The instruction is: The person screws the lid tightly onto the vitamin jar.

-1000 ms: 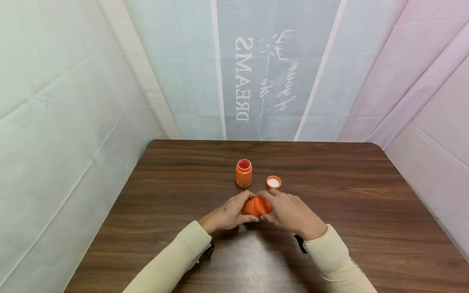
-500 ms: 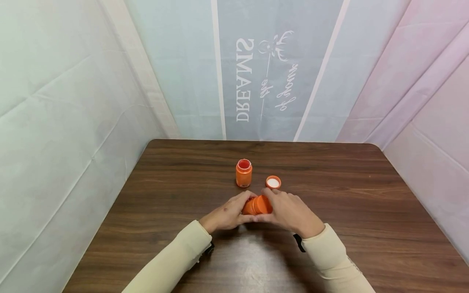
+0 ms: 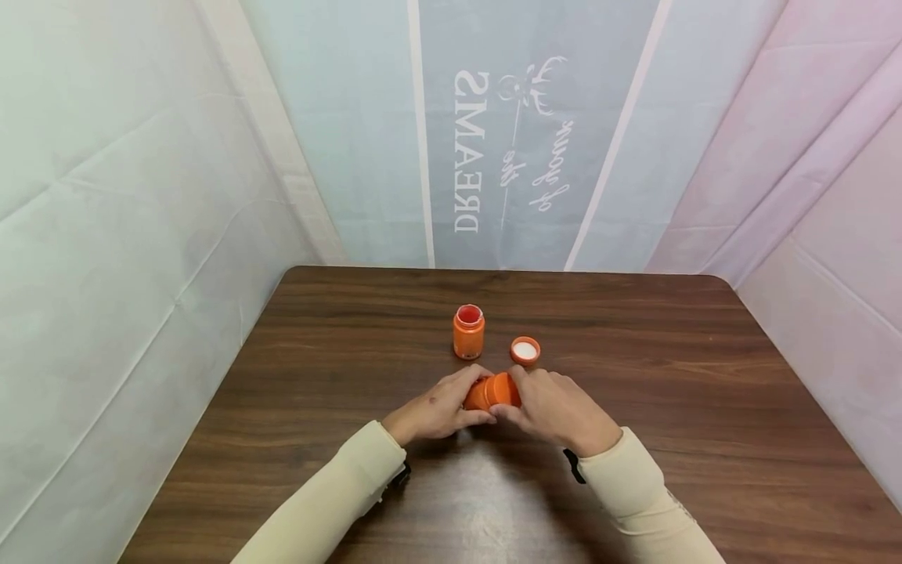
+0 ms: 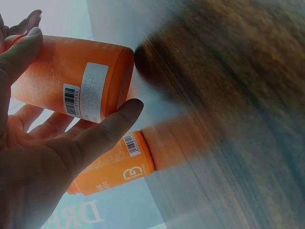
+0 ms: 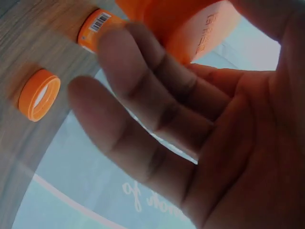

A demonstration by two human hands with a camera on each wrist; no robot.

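Note:
In the head view, my left hand [image 3: 438,407] grips the body of an orange bottle [image 3: 477,397], which lies tilted toward the right just over the table. The left wrist view shows that bottle's base and its barcode label [image 4: 94,90]. My right hand [image 3: 564,411] holds the orange cap [image 3: 502,389] on the bottle's right end, thumb and forefinger at its sides. In the right wrist view, the cap's top [image 5: 209,36] bears raised lettering, and the other fingers spread away from it. Whether the cap is tight or loose cannot be seen.
A second orange bottle [image 3: 468,335] stands upright without a cap, its mouth facing up, just beyond my hands. To its right a loose orange cap [image 3: 524,350] lies with its white inside upward. The dark wooden table [image 3: 338,329] meets a printed cloth backdrop [image 3: 380,157].
My right thumb and fingers have shifted round the cap, out toward the left hand and back. My left hand and the bottle have stayed nearly in place.

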